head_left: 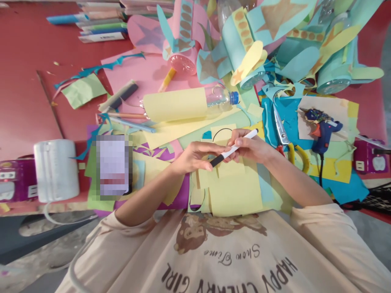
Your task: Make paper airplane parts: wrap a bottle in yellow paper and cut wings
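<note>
In the head view, a white marker [229, 153] with a black end is held at a slant over pale yellow paper [236, 195]. My right hand [253, 147] is closed around its white barrel. My left hand [197, 156] has its thumb at the black end and its fingers along the barrel, so both hands touch the marker. Just behind the hands, a smaller yellow sheet [227, 132] carries a drawn black curve. Beyond it lies a plastic bottle [175, 105] on its side, wrapped in yellow paper, with a blue cap.
Scissors [279, 124] with yellow handles and a blue glue gun [324, 136] lie at right. A phone [113, 162] and a white box with a cord [56, 170] are at left. Paper-covered bottle planes [241, 44] stand behind; markers [102, 28] lie back left.
</note>
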Available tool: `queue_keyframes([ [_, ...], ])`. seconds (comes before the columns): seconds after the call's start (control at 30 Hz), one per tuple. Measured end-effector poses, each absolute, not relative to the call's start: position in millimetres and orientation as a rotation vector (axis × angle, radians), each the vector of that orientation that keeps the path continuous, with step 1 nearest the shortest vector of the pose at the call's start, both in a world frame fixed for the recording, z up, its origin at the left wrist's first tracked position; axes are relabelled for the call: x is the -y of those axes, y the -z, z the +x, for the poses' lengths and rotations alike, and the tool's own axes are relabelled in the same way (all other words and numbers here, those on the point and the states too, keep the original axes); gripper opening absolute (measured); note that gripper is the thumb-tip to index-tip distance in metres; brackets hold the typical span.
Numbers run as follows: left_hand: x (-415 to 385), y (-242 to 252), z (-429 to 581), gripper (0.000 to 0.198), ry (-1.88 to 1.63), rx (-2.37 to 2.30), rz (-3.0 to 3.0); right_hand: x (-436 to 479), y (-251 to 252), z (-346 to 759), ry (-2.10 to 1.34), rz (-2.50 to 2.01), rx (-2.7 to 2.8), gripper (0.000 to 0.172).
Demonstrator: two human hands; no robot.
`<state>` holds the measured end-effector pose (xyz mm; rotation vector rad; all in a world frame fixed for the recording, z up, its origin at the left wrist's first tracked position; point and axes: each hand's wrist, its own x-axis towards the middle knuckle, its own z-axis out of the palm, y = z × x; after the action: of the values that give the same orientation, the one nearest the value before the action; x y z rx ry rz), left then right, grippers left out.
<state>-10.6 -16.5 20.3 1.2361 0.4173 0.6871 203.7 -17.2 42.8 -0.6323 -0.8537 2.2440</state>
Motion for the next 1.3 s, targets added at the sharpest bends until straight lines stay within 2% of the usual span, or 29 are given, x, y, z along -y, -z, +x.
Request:
queue_keyframes([
  [0.13,15,-17,-10,0.054,-0.726,-0.336,1.259,17,-44,204,-2.265,-0.590,0.847,0.024],
  [0.57,12,-20,-12,0.045,-0.741,-0.353,1.315,16,-42,204,-2.242,-0.642,0.933,0.031],
  [0.77,14,-32,-12,0.035,-0.782,-0.699,1.273,11,-42,208,-2.064,-0.829,1.084,0.035],
  [0.83,11,-35,-14,0.030,-0.837,-0.859,1.339,9,-42,211,-2.006,-0.888,1.232,0.041],
  [0.9,6,-35,-18,0.025,-0.931,-1.003,1.433,6,-40,214,-1.837,-1.006,1.443,0.044],
  [1.03,-6,-31,-30,0.025,-1.167,-1.273,1.588,4,-34,220,-1.065,-1.320,1.808,0.015],
  [1.1,-11,-28,-34,0.024,-1.223,-1.402,1.758,3,-31,221,-0.780,-1.377,1.935,0.011],
  [1.17,-14,-25,-36,0.021,-1.266,-1.471,1.991,4,-29,222,-0.643,-1.408,2.039,0.011],
  [1.3,-12,-23,-33,0.032,-1.315,-1.344,2.275,6,-25,221,-0.548,-1.495,2.167,0.017],
])
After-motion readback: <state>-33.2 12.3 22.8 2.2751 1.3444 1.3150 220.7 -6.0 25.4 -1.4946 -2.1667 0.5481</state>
